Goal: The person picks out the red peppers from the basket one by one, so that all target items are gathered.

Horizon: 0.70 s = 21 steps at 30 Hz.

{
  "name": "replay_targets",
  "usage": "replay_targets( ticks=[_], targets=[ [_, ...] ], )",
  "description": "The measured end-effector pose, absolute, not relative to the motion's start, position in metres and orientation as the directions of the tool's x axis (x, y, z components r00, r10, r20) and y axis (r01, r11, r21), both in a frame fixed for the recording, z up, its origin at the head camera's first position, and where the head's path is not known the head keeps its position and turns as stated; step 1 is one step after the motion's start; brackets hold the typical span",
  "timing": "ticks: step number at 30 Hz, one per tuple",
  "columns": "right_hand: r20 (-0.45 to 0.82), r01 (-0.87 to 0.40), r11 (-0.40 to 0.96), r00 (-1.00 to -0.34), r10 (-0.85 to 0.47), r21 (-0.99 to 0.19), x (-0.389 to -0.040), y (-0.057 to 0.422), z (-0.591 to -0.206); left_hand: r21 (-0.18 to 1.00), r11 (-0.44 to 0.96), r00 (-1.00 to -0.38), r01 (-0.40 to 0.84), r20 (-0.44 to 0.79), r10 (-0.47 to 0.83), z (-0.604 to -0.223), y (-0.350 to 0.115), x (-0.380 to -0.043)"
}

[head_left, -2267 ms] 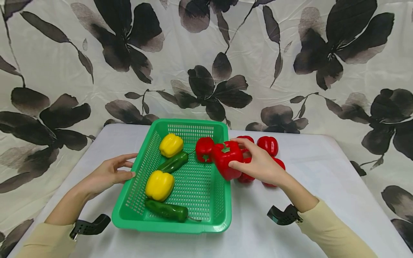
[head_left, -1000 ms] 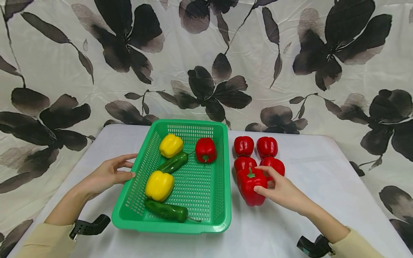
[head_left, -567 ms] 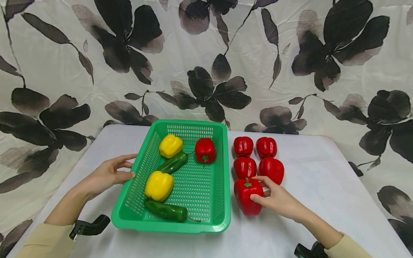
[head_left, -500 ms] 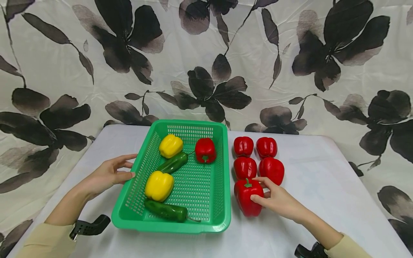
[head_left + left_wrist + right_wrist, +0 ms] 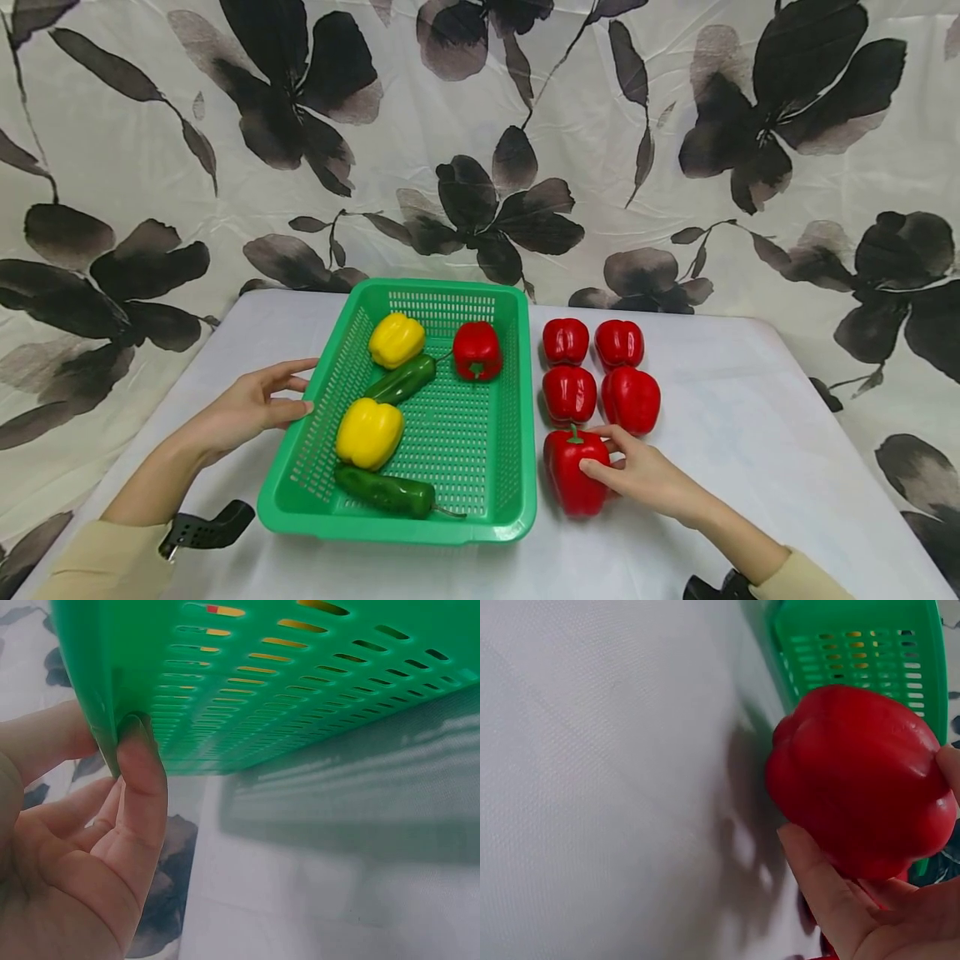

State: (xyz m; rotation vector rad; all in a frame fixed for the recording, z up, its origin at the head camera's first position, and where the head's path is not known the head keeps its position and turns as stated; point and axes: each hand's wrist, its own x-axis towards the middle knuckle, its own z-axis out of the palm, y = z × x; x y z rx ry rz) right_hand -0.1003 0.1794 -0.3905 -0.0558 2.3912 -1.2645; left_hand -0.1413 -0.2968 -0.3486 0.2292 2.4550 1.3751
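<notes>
My right hand point(image 5: 641, 475) grips a red bell pepper point(image 5: 573, 479) with a green stem, just right of the green plastic basket point(image 5: 397, 533). In the right wrist view the pepper point(image 5: 862, 780) sits between thumb and fingers, close over the white cloth. My left hand point(image 5: 243, 412) holds the basket's left rim; the left wrist view has its thumb and fingers point(image 5: 142, 769) pinching that rim. Inside the basket lie a yellow bell pepper point(image 5: 396, 340), another yellow one point(image 5: 370, 433), two long green peppers point(image 5: 401, 379) and a red bell pepper point(image 5: 477, 352).
Several more red bell peppers point(image 5: 570, 395) stand in two rows behind the held one, right of the basket. White cloth covers the table point(image 5: 735, 417). A floral curtain point(image 5: 480, 108) hangs behind its far edge.
My right hand has carried the red bell pepper from above the basket's right rim rightward and toward me, in front of the other red ones. My left hand has stayed on the rim.
</notes>
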Motion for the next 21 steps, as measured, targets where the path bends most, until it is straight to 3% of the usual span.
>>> replay_targets(
  ticks=[21],
  targets=[
    [-0.396,0.200,0.575,-0.887,-0.239,-0.793,-0.107,0.184,-0.401,0.843,0.538,-0.938,0.001,-0.186,0.293,-0.349,-0.297,-0.140]
  ],
)
